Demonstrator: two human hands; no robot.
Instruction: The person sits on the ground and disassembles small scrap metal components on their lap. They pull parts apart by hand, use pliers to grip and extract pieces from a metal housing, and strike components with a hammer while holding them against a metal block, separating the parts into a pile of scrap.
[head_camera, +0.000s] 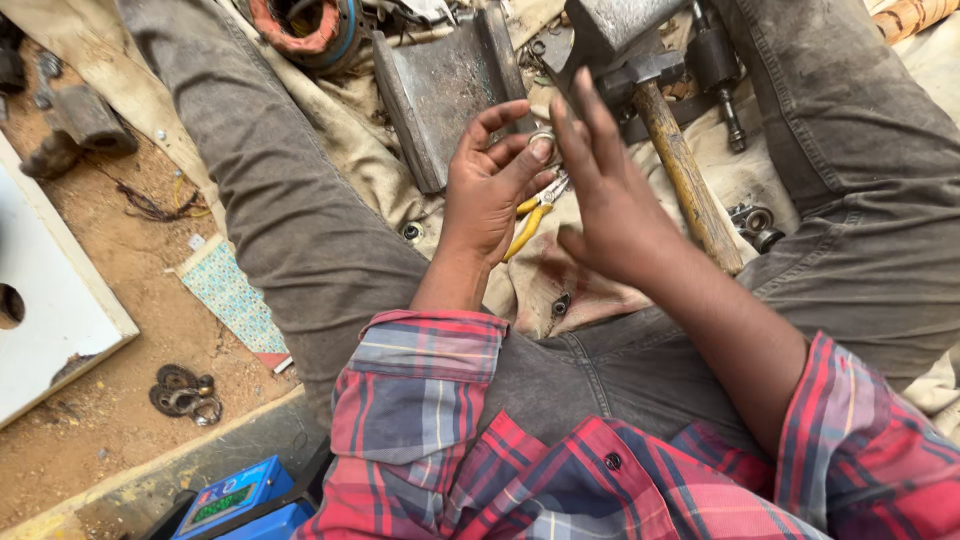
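Note:
I sit on the ground with my legs spread. My left hand (490, 190) is raised in front of me and pinches a small metal ring (543, 138) between thumb and fingertip. My right hand (605, 190) is right beside it, fingers spread and flat, touching or nearly touching the ring. Below the hands, yellow-handled pliers (528, 222) lie on the dirty cloth (375, 170) between my legs. A hammer with a wooden handle (685, 170) lies just right of my right hand.
A thick steel block (440, 90) and an anvil-like metal piece (610, 30) lie ahead. A copper-wound coil (300, 25) is at the top. A white board (50, 290), metal rings (185, 392) and a blue device (235, 495) are to the left on sandy ground.

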